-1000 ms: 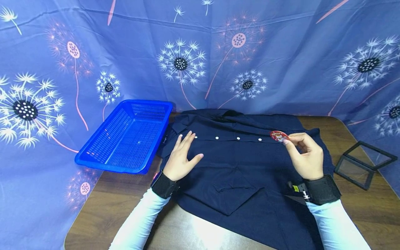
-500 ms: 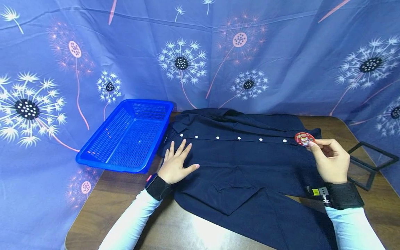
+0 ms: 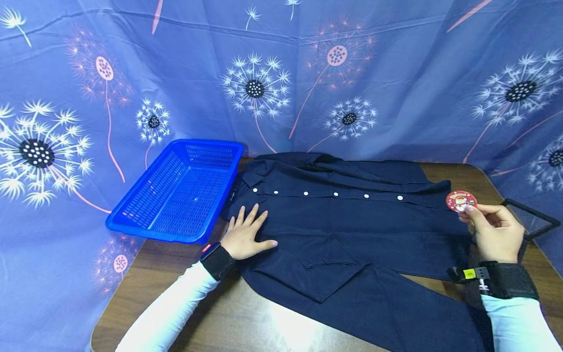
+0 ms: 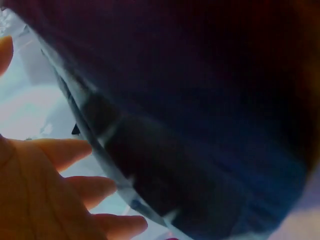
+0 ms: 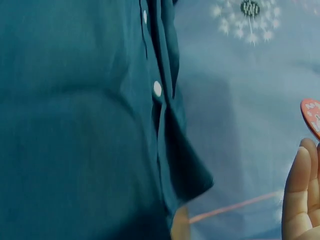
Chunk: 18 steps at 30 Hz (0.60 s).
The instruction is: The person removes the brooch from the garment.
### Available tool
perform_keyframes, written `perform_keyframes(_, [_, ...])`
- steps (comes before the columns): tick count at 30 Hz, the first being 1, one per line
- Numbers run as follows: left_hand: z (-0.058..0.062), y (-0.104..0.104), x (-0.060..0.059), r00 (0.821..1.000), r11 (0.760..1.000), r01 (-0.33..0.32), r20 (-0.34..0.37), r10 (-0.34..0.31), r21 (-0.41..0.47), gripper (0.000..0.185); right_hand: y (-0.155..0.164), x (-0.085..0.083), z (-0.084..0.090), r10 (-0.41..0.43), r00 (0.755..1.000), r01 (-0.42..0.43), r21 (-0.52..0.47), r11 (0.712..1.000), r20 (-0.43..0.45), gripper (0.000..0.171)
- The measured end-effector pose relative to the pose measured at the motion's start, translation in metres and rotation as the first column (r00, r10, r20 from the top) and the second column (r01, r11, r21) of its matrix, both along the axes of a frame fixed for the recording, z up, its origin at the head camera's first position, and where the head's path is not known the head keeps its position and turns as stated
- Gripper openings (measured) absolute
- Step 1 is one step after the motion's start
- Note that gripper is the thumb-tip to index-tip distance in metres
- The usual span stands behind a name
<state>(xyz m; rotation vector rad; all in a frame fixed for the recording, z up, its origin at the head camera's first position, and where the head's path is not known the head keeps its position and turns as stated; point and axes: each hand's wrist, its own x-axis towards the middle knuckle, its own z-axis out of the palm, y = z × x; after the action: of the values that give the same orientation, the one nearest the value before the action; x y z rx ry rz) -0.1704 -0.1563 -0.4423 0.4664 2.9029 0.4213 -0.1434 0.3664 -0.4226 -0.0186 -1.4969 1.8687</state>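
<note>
A dark navy button-up shirt (image 3: 360, 234) with a row of white buttons lies spread on the wooden table. My left hand (image 3: 244, 238) rests on its left part near the collar, fingers straight and spread. In the left wrist view, the fingers of that left hand (image 4: 45, 195) extend beside dark cloth. At the right, my right hand (image 3: 499, 233) pinches a round red badge (image 3: 461, 201) with a printed picture, holding it beyond the shirt's hem. The right wrist view catches only part of the badge (image 5: 312, 116) and of the right hand (image 5: 301, 195).
A blue plastic basket (image 3: 154, 236) stands at the left of the wooden table (image 3: 132, 293). Behind my right hand is a black-edged hinged frame (image 3: 532, 211), partly covered by the hand. A blue dandelion-print cloth (image 3: 299, 63) hangs along the back.
My right hand has carried the badge rightward, from above the shirt to past its hem, now overlapping the black frame. My left hand has shifted slightly down and left, uncovering the collar-end buttons.
</note>
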Motion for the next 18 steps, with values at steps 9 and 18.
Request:
perform_keyframes(9, [-0.004,-0.002,-0.001,0.995,0.999,0.011,0.101,-0.008,-0.033,0.095,0.029,0.004,-0.009,-0.119,0.982,0.132,-0.081,0.988,0.147,0.017])
perform_keyframes(18, [-0.003,0.000,-0.002,0.988,0.996,0.031,0.153,-0.018,-0.085,0.099,0.053,0.005,-0.013,-0.163,0.917,0.249,-0.201,0.948,0.364,0.023])
